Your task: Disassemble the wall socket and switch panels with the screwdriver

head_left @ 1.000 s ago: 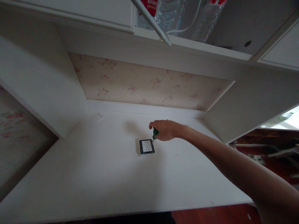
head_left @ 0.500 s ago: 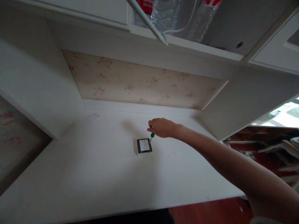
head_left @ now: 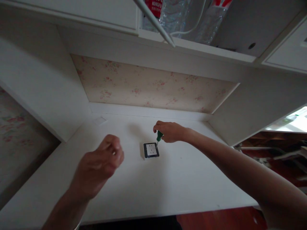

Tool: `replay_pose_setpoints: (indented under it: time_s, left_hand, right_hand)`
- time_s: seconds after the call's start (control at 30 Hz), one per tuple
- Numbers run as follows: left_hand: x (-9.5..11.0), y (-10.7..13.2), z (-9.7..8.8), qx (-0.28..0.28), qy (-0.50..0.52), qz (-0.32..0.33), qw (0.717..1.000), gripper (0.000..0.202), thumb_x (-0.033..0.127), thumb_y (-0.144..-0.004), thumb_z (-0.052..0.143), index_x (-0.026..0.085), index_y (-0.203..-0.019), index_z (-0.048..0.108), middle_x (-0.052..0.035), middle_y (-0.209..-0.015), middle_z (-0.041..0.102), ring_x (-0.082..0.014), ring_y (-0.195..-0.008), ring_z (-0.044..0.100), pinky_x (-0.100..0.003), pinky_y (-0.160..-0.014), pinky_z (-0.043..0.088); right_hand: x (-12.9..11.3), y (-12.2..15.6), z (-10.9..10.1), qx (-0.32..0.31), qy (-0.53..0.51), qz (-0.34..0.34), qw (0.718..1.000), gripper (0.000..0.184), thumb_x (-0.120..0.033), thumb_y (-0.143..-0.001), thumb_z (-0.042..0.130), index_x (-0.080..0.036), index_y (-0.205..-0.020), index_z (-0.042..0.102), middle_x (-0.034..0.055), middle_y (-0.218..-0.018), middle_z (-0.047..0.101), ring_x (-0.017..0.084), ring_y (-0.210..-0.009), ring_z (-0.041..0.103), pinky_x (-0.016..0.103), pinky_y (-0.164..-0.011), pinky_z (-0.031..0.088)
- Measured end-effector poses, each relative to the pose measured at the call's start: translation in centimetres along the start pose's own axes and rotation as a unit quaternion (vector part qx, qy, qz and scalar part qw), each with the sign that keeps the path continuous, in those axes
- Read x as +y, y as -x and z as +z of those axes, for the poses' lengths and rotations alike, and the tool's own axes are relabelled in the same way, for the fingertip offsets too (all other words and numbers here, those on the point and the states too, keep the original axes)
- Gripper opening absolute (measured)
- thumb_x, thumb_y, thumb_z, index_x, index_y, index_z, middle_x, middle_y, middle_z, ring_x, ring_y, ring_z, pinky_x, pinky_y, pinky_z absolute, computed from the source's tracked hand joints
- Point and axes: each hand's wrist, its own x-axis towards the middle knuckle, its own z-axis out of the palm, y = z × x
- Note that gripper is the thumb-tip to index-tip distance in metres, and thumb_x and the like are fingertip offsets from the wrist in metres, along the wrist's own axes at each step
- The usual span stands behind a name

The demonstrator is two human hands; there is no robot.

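Observation:
A small square wall socket (head_left: 151, 150) with a dark frame and white face lies flat on the white desk (head_left: 120, 188). My right hand (head_left: 169, 131) is closed around a green-handled screwdriver (head_left: 159, 136), whose tip points down at the socket's right edge. My left hand (head_left: 100, 166) hovers above the desk to the left of the socket, fingers curled and pinched on something small and pale that I cannot make out.
White side panels wall in the desk left and right, with a floral back panel (head_left: 153, 88) behind. Overhead, a shelf holds clear plastic bottles (head_left: 177, 16) and a white rod (head_left: 155, 22). A small white piece (head_left: 100, 120) lies at the desk's back left.
My left hand has come into view from the lower left, raised over the desk. My right hand stays at the socket with the screwdriver, shifted only slightly.

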Motion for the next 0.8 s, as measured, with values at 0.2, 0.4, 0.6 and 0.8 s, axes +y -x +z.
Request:
replay_pose_setpoints:
  time_s: [0.2,0.4,0.6,0.8]
  left_hand:
    - [-9.5,-1.5,4.8,-0.111,-0.187,-0.084,0.972,0.053,0.045,-0.079,0.066,0.026,-0.126,0.053,-0.0084,-0.126,0.051,-0.0232,-0.108,0.054,-0.038,-0.09,0.048]
    - [-15.3,-1.7,6.7,-0.198,-0.335,-0.061,0.919,0.093,0.054,-0.063,0.075,0.02,-0.141,0.036,-0.0122,-0.143,0.042,-0.0314,-0.131,0.036,-0.045,-0.108,0.032]
    - [-16.4,-2.7,7.4,-0.217,-0.377,-0.052,0.899,0.091,0.051,-0.063,0.075,0.02,-0.14,0.038,-0.0107,-0.139,0.048,-0.0301,-0.127,0.042,-0.04,-0.106,0.034]
    - [-16.3,-3.0,7.6,-0.215,-0.389,-0.051,0.894,0.09,0.05,-0.062,0.075,0.021,-0.139,0.039,-0.0102,-0.138,0.049,-0.0305,-0.125,0.044,-0.04,-0.106,0.034]
  right_hand:
    - [-0.4,-0.1,0.2,0.04,0.019,0.05,0.998,0.031,-0.033,-0.094,0.037,-0.016,-0.109,0.058,0.0145,-0.109,0.061,0.026,-0.091,0.064,0.037,-0.072,0.047]
    - [-0.7,0.5,-0.1,0.023,-0.01,0.026,0.999,0.032,-0.037,-0.086,0.051,-0.022,-0.113,0.056,0.0108,-0.117,0.058,0.026,-0.092,0.064,0.034,-0.069,0.048]
    - [-0.7,0.8,-0.3,0.022,-0.027,0.01,0.999,0.035,-0.022,-0.085,0.047,-0.023,-0.12,0.051,0.0109,-0.12,0.056,0.023,-0.09,0.064,0.031,-0.067,0.047]
    - [-0.6,0.8,-0.1,0.041,0.001,0.054,0.998,0.032,-0.039,-0.092,0.037,-0.02,-0.106,0.059,0.0117,-0.108,0.061,0.026,-0.09,0.063,0.035,-0.07,0.047]
